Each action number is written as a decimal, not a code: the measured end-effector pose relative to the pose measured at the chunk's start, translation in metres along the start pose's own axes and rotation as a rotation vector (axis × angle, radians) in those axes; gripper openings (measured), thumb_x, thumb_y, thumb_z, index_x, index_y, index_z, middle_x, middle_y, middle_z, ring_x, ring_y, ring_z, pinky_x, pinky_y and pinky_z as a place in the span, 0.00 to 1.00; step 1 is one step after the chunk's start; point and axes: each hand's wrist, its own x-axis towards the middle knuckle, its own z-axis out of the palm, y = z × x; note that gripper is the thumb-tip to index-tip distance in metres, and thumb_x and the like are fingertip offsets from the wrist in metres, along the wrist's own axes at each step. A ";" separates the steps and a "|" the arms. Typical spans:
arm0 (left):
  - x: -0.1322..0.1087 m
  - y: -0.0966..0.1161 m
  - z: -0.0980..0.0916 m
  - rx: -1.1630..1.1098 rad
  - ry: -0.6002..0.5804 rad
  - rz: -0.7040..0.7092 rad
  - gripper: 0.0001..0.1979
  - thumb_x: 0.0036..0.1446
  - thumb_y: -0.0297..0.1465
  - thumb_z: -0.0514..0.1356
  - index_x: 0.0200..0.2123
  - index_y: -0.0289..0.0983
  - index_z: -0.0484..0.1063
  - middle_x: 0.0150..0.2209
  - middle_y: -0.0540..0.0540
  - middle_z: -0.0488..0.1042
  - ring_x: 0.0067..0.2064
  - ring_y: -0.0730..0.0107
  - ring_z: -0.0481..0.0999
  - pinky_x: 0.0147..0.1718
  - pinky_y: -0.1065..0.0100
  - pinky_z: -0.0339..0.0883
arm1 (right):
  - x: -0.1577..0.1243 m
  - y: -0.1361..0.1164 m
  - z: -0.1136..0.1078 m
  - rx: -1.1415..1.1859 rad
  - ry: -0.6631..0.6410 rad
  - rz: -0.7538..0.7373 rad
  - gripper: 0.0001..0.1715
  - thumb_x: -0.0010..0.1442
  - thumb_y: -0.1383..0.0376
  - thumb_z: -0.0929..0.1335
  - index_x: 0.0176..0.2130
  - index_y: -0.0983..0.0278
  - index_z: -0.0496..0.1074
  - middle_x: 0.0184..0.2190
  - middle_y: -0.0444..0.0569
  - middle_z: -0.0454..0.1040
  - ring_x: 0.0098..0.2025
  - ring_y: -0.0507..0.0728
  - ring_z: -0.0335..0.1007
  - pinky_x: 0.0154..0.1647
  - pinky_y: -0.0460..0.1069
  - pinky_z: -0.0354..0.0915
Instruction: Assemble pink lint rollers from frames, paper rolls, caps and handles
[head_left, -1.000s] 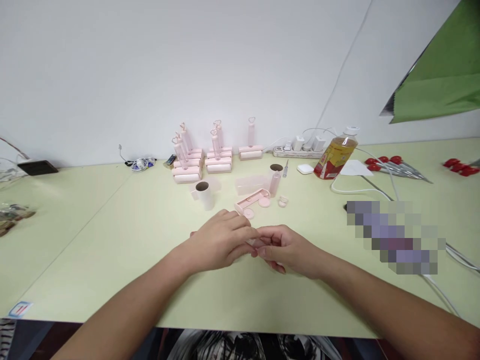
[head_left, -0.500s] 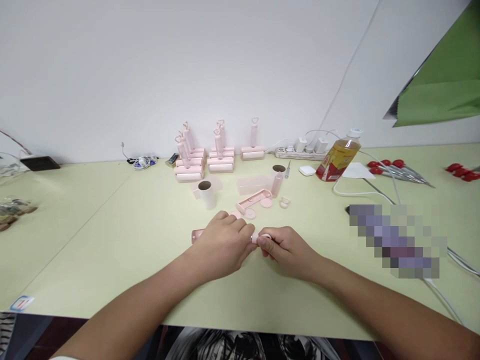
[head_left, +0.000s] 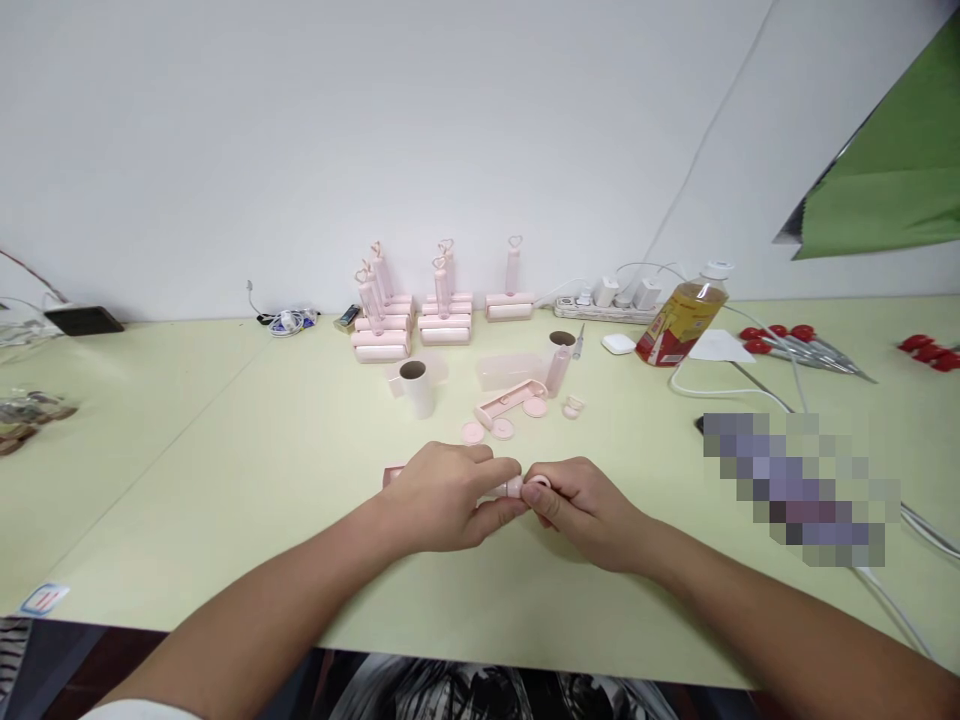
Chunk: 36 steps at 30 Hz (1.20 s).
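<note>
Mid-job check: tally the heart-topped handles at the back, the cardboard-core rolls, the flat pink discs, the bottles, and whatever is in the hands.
Heart-topped handles: 5
Cardboard-core rolls: 2
Flat pink discs: 3
Bottle: 1
Pink piece in the grip of left hand and right hand: 1
Total: 12

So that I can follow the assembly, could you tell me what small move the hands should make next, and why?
Probably press the small pink ring onto the end of the pink roller piece: the left hand grips the piece, and the right hand pinches the ring right against its exposed end.
</note>
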 end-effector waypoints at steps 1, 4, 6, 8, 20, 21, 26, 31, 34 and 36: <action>0.000 0.000 -0.001 -0.006 -0.005 -0.001 0.14 0.65 0.42 0.50 0.41 0.40 0.70 0.29 0.49 0.72 0.29 0.71 0.70 0.24 0.70 0.53 | 0.000 0.001 0.000 0.016 -0.006 0.004 0.26 0.68 0.55 0.59 0.23 0.64 0.63 0.18 0.40 0.62 0.21 0.48 0.56 0.23 0.43 0.54; 0.000 0.001 -0.006 -0.011 -0.037 -0.003 0.15 0.65 0.42 0.49 0.44 0.42 0.71 0.28 0.50 0.72 0.27 0.71 0.69 0.23 0.70 0.51 | 0.000 0.002 0.002 0.080 -0.022 0.014 0.26 0.68 0.54 0.59 0.23 0.64 0.63 0.17 0.41 0.62 0.20 0.48 0.56 0.22 0.43 0.54; 0.000 0.002 -0.010 -0.013 -0.071 -0.015 0.14 0.65 0.42 0.50 0.44 0.42 0.71 0.29 0.50 0.72 0.27 0.71 0.70 0.24 0.70 0.51 | 0.000 0.002 0.004 0.114 -0.033 0.017 0.27 0.68 0.53 0.59 0.23 0.64 0.64 0.17 0.41 0.63 0.20 0.48 0.56 0.22 0.43 0.54; 0.000 0.004 -0.014 -0.027 -0.100 -0.026 0.14 0.65 0.42 0.50 0.44 0.42 0.70 0.29 0.50 0.73 0.29 0.70 0.71 0.25 0.71 0.53 | 0.000 0.000 0.004 0.121 -0.038 0.009 0.27 0.68 0.53 0.59 0.23 0.64 0.64 0.17 0.41 0.63 0.20 0.48 0.57 0.22 0.43 0.55; -0.001 0.012 -0.025 -0.075 -0.201 -0.184 0.19 0.59 0.50 0.55 0.41 0.42 0.69 0.25 0.50 0.72 0.28 0.65 0.72 0.22 0.70 0.44 | -0.001 -0.008 0.000 -0.119 -0.054 -0.212 0.21 0.69 0.61 0.59 0.25 0.64 0.64 0.18 0.40 0.62 0.20 0.47 0.56 0.23 0.42 0.54; -0.001 0.011 -0.026 -0.095 -0.196 -0.211 0.20 0.58 0.52 0.54 0.39 0.41 0.70 0.25 0.50 0.72 0.28 0.65 0.72 0.22 0.70 0.44 | -0.002 -0.009 -0.004 -0.161 -0.041 -0.241 0.20 0.68 0.61 0.59 0.26 0.64 0.65 0.19 0.40 0.62 0.21 0.47 0.56 0.24 0.42 0.54; -0.001 -0.001 -0.033 -0.275 -0.010 -0.414 0.20 0.56 0.51 0.56 0.31 0.39 0.67 0.21 0.54 0.65 0.23 0.73 0.64 0.21 0.71 0.49 | -0.004 -0.012 -0.031 -0.338 0.206 -0.269 0.20 0.67 0.64 0.60 0.24 0.63 0.61 0.18 0.40 0.58 0.20 0.48 0.53 0.24 0.44 0.51; -0.002 -0.013 -0.024 -0.470 0.230 -0.317 0.06 0.59 0.35 0.56 0.37 0.40 0.62 0.21 0.57 0.59 0.23 0.75 0.59 0.23 0.72 0.52 | 0.005 0.001 -0.036 -0.520 0.200 0.121 0.26 0.63 0.57 0.63 0.19 0.62 0.51 0.15 0.38 0.50 0.19 0.48 0.47 0.22 0.46 0.46; -0.003 -0.023 -0.013 -0.538 0.329 -0.279 0.06 0.61 0.35 0.55 0.38 0.40 0.63 0.25 0.55 0.64 0.26 0.75 0.64 0.26 0.72 0.57 | 0.011 0.010 -0.031 -0.600 0.057 0.335 0.23 0.61 0.56 0.64 0.20 0.62 0.54 0.16 0.40 0.58 0.20 0.50 0.53 0.22 0.47 0.46; -0.002 -0.030 -0.008 -0.595 0.442 -0.276 0.08 0.62 0.37 0.55 0.39 0.39 0.63 0.28 0.52 0.67 0.28 0.74 0.67 0.28 0.70 0.60 | 0.013 0.013 -0.028 -0.637 0.016 0.396 0.20 0.60 0.57 0.64 0.21 0.62 0.57 0.17 0.42 0.63 0.22 0.51 0.57 0.22 0.47 0.47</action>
